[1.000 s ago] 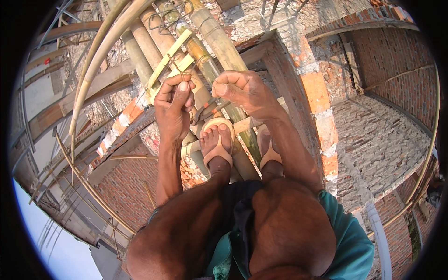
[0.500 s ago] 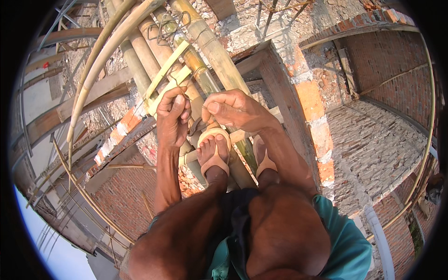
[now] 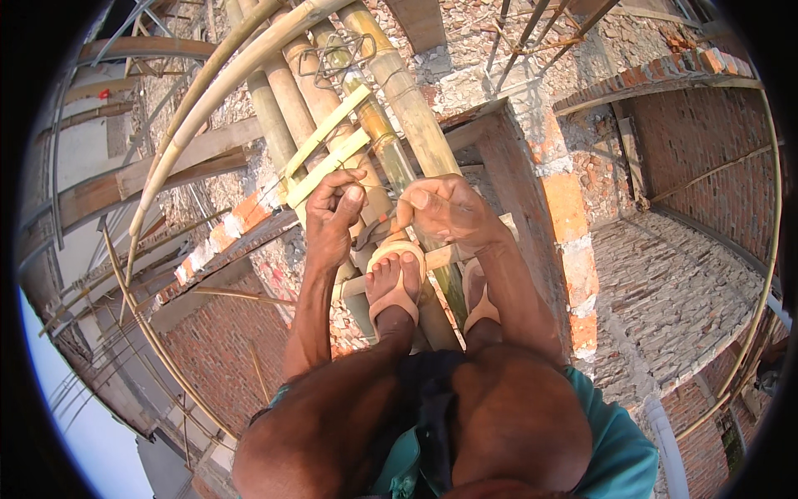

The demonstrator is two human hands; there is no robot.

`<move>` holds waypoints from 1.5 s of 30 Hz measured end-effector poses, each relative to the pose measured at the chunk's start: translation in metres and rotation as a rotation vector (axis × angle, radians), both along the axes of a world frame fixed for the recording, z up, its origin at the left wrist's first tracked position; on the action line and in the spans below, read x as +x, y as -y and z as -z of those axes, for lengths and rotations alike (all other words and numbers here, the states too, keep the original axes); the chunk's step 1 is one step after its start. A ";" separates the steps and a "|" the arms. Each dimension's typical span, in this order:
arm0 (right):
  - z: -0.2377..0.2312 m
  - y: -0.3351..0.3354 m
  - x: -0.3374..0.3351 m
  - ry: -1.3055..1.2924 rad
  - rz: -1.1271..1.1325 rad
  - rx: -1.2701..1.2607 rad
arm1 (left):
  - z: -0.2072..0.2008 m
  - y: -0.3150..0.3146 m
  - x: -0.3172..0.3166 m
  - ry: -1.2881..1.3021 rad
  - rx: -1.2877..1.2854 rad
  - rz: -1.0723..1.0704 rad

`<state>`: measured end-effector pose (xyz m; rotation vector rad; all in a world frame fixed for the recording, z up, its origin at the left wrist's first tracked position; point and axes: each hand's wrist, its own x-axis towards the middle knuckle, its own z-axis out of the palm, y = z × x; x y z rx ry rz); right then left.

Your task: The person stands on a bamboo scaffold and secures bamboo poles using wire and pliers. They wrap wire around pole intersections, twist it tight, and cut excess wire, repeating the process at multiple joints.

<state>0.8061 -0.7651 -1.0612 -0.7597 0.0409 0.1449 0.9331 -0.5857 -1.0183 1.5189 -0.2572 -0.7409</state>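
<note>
The left hand [image 3: 334, 208] and right hand [image 3: 449, 213] have fingers drawn together, seemingly clamped on a thin wire [image 3: 379, 186] between them, just near of the pale split strips [image 3: 327, 131] lying across bamboo poles [image 3: 413, 101]. A firm pinch, even pull and planted feet [image 3: 392, 287] should avoid kinks and slips.

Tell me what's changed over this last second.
The left hand and right hand have eased slightly away from the split bamboo strips, toward the sandals. The whole view shifted too. I see nothing newly grasped or released. Strips, looped wire and sandals stayed put.
</note>
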 end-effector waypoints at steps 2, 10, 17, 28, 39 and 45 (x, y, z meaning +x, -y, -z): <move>0.005 -0.008 0.004 -0.148 0.190 0.352 | 0.000 0.001 -0.009 -0.201 -0.137 -0.060; -0.010 -0.024 0.003 -0.028 0.071 -0.530 | -0.005 0.007 -0.011 -0.018 0.038 -0.106; 0.013 -0.025 0.010 -0.091 0.236 0.310 | -0.012 0.004 -0.013 -0.206 -0.109 -0.179; -0.004 -0.045 0.008 -0.319 0.528 -0.514 | -0.023 0.005 -0.006 0.073 0.265 -0.211; 0.000 -0.045 0.024 -0.123 0.381 -1.213 | -0.015 0.001 -0.034 0.087 0.214 -0.230; -0.006 -0.054 0.023 -0.243 0.433 -0.150 | -0.008 0.006 -0.034 -0.244 -0.067 -0.411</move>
